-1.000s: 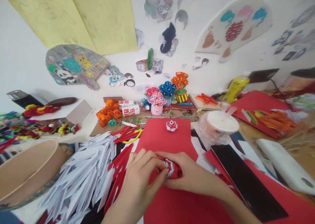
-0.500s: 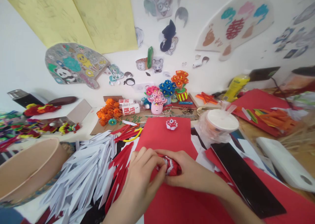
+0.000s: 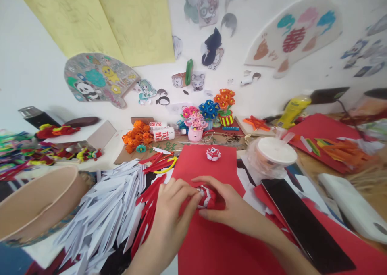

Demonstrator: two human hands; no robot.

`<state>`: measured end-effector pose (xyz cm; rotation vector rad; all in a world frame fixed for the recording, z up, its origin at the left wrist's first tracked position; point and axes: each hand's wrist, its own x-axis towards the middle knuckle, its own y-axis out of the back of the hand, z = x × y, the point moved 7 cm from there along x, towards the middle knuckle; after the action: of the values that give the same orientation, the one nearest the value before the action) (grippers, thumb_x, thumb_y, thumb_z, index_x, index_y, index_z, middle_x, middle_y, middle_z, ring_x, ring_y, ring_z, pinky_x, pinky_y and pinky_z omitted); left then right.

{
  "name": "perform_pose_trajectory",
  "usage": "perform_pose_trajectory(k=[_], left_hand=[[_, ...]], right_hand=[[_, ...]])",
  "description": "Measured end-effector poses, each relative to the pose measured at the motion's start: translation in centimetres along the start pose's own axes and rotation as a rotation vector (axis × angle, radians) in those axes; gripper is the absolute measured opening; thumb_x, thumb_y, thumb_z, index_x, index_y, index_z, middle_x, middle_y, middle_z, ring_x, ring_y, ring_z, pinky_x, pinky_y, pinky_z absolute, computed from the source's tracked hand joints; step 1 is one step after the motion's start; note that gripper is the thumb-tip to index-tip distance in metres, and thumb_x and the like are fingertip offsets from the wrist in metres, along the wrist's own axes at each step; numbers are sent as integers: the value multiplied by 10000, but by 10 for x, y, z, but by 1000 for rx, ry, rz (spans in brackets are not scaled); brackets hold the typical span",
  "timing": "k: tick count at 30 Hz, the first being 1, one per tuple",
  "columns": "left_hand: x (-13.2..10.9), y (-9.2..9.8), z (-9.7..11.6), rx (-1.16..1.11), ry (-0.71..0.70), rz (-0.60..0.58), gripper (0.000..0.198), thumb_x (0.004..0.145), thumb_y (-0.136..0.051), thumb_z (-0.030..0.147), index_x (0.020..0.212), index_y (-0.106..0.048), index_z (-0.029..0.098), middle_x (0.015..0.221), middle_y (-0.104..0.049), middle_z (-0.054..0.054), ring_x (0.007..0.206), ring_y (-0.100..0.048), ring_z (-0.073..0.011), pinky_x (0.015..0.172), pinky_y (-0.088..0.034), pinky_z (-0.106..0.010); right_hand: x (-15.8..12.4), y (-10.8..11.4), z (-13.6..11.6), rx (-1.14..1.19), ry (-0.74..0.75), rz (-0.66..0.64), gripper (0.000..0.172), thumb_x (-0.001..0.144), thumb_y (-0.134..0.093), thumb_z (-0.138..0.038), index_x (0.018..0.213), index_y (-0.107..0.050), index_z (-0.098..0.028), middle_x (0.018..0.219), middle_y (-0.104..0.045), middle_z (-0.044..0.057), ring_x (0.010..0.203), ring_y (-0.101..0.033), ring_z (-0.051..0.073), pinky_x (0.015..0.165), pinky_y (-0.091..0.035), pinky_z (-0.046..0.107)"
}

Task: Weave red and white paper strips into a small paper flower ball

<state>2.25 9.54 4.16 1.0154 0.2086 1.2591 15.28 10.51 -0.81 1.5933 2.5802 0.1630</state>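
While against left fingers (image 3: 191, 207), the red-and-white piece (image 3: 207, 198) between right fingers (image 3: 211, 182).

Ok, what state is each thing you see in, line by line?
Red-and-white paper piece: pinched in left fingertips
Left hand: pinching
Right hand: open, curved around the piece
Second piece: standing unheld on red sheet
White strips: loosely heaped
Cup: lidded, straw in
Black device: screen dark
Front labelled bottle: capped, lying down
Tan basin: open-topped

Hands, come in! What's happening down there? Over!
Left hand pinches left edge of red-and-white folded-paper piece. Right hand curves around it. Second piece ahead, clear of both hands.
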Motion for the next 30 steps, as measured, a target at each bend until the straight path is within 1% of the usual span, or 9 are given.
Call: perform_pose_trajectory(k=[4,6,10,12,15,19,23,26,30], left_hand=[[1,14,-4,-88,17,91,97,920,-572,169,852,-613,226,840,-643,15,797,-578,-159,747,-385,-302],[1,18,-4,-87,-7,81,79,900,-608,161,863,-617,230,847,-640,18,813,-578,-158,756,-386,-299],[1,18,1,-34,-86,32,99,883,-635,135,895,-614,232,868,-644,26,823,-574,-153,758,-364,-301],[-1,17,6,-6,-140,24,108,888,-629,128,915,-610,231,878,-649,28,817,-576,-148,752,-348,-304],[-2,16,12,50,-198,41,104,899,-614,131,926,-613,232,856,-645,28,779,-571,-147,715,-319,-306],[-3,16,13,102,-215,54,81,920,-583,148,914,-612,223,838,-641,22,743,-560,-146,692,-295,-309],[-3,16,15,148,-230,49,86,931,-551,159,898,-607,216,826,-653,14,728,-565,-149,686,-295,-311],[-4,15,20,219,-253,83,101,913,-552,142,855,-604,207,788,-653,16,687,-557,-149,678,-289,-317],[-5,13,19,237,-262,85,99,891,-572,118,856,-611,202,783,-651,15,674,-547,-151,665,-274,-321]], right_hand=[[2,2,-1,103,11,12,528,794,-754,-402,1269,-581,-246,1214,-665,69,1113,-614,259,981,-468,392],[1,2,-2,156,12,5,520,810,-743,-392,1281,-580,-246,1191,-673,66,1088,-621,249,954,-483,377],[0,0,1,234,-16,-16,557,811,-744,-395,1317,-556,-261,1134,-682,52,899,-649,201,811,-523,326],[-1,0,2,243,-23,-16,570,801,-751,-405,1318,-556,-263,1149,-675,54,862,-644,193,767,-523,311],[0,1,1,220,-3,-11,518,813,-743,-386,1286,-584,-249,1159,-677,58,960,-635,219,819,-516,323],[1,2,-1,238,31,-18,456,816,-747,-340,1238,-613,-227,1174,-683,65,1070,-619,241,919,-492,351],[2,1,2,258,25,-13,446,809,-755,-325,1221,-621,-219,1174,-685,71,1060,-626,247,898,-505,352],[3,0,3,249,26,-2,441,806,-756,-326,1215,-629,-218,1155,-690,72,1034,-632,247,865,-515,348],[3,0,3,251,27,7,443,804,-761,-323,1215,-635,-216,1133,-693,67,1060,-618,243,910,-492,353]])
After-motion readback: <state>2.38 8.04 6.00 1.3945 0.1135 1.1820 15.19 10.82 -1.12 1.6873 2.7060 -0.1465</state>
